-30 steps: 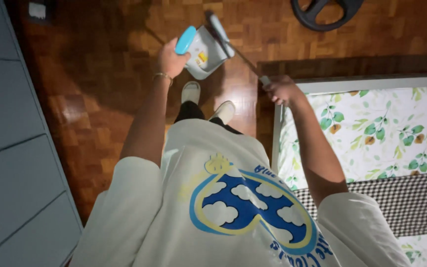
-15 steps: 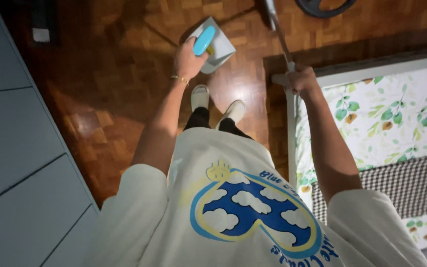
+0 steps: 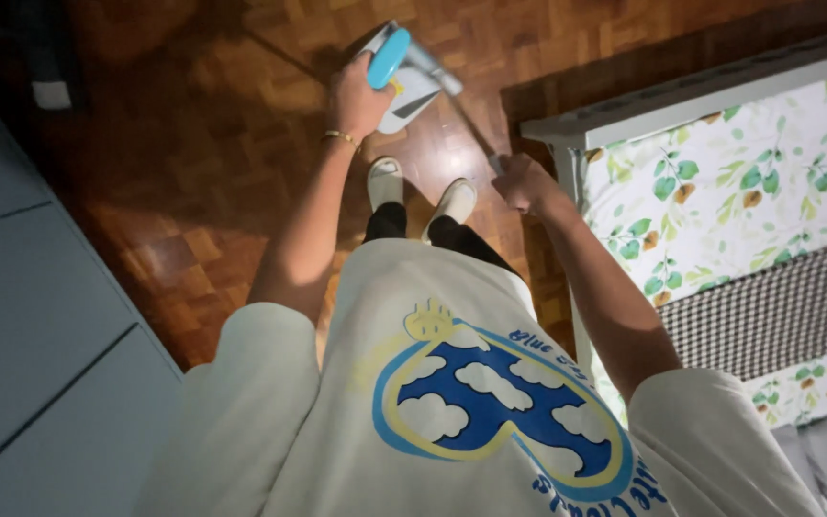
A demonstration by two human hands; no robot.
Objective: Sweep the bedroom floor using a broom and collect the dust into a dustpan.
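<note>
Clearly risky: left hand [image 3: 356,96] clenched on white dustpan [image 3: 404,86] by blue handle, right hand [image 3: 521,182] fisted round thin broomstick [image 3: 476,134]; could clip bed frame [image 3: 624,110], spill onto parquet floor [image 3: 193,191].

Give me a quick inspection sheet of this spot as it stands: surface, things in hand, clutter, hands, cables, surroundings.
Surface: wooden parquet floor, glossy, dimly lit.
Job's things: white handheld cleaner with a blue handle; a thin wand runs from it toward the right hand.
Clutter: small white object on the floor at upper left; too dim to identify.
Hands: left hand grips the blue handle; right hand is closed at the wand's end.
Cables: nothing seen.
Surroundings: bed with a leaf-print sheet and a checked cover to the right; grey cabinet fronts to the left; pale slippers below.
</note>
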